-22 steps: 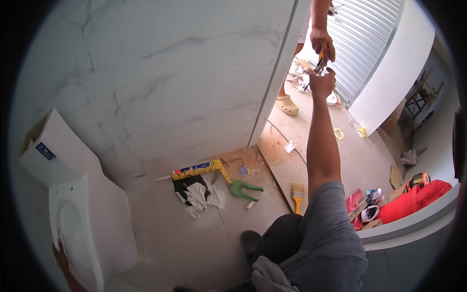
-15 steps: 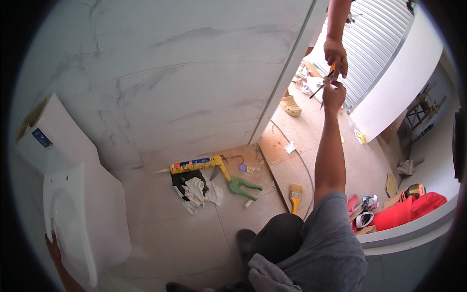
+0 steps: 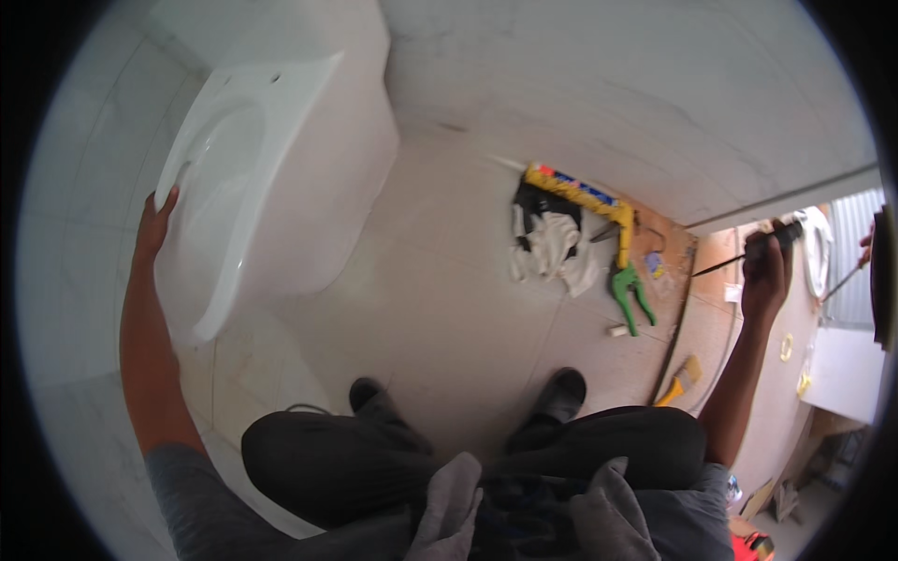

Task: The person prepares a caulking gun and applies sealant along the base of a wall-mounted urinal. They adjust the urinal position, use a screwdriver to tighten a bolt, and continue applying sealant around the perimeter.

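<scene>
A white ceramic toilet [image 3: 309,187] stands on the tiles to my left. My left hand [image 3: 159,222] rests on the outer edge of its bowl rim, fingers apart, with nothing in its grasp. Out to the right, by the doorway, my right hand [image 3: 769,271] is closed round a screwdriver [image 3: 718,267]. Its dark handle pokes out above the fist, and the thin dark shaft points left. Another person's hand [image 3: 865,248] shows in part at the far right edge, close to a thin metal shaft [image 3: 844,281].
By the wall lie a yellow caulking gun [image 3: 599,204], black-and-white gloves [image 3: 554,245] and a green pipe cutter [image 3: 630,297]. A paintbrush [image 3: 680,381] with a yellow handle lies near the dark threshold strip [image 3: 675,337]. My knees are bent below, feet on the floor.
My view has swung left toward the toilet. My right hand, earlier stretched out to meet the other person's hand at a tool, has drawn back with the screwdriver. My left stays on the rim.
</scene>
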A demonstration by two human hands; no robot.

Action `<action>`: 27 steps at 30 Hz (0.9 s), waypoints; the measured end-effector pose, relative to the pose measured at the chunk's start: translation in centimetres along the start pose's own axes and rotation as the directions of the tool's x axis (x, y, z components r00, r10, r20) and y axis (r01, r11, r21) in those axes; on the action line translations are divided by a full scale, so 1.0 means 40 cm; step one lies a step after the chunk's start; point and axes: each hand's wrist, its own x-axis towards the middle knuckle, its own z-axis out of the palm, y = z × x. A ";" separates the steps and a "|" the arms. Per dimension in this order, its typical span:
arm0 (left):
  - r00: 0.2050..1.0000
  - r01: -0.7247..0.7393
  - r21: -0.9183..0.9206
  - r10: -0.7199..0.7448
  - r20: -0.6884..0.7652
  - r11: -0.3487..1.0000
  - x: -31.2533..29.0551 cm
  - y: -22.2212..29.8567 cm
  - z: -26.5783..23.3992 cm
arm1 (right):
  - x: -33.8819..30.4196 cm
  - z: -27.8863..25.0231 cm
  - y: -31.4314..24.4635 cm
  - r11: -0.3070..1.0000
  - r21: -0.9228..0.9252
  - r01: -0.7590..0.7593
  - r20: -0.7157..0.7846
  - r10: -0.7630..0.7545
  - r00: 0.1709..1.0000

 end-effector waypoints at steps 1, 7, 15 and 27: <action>0.997 0.059 -0.038 -0.057 0.051 0.998 -0.005 0.011 -0.001 | -0.015 0.086 0.007 0.995 -0.087 -0.058 0.193 0.074 0.978; 0.997 0.059 0.018 -0.060 0.051 0.998 -0.007 -0.007 -0.017 | -0.040 0.629 0.266 0.937 -0.227 -0.265 0.758 0.341 0.555; 0.998 0.051 0.160 -0.058 0.036 0.986 0.020 -0.040 -0.013 | -0.178 1.147 0.793 0.868 0.310 -0.389 -0.043 0.421 0.906; 0.994 0.061 -0.068 -0.054 0.092 0.996 0.002 -0.018 -0.009 | -0.273 1.248 0.832 0.935 0.069 -0.349 -0.133 0.355 0.925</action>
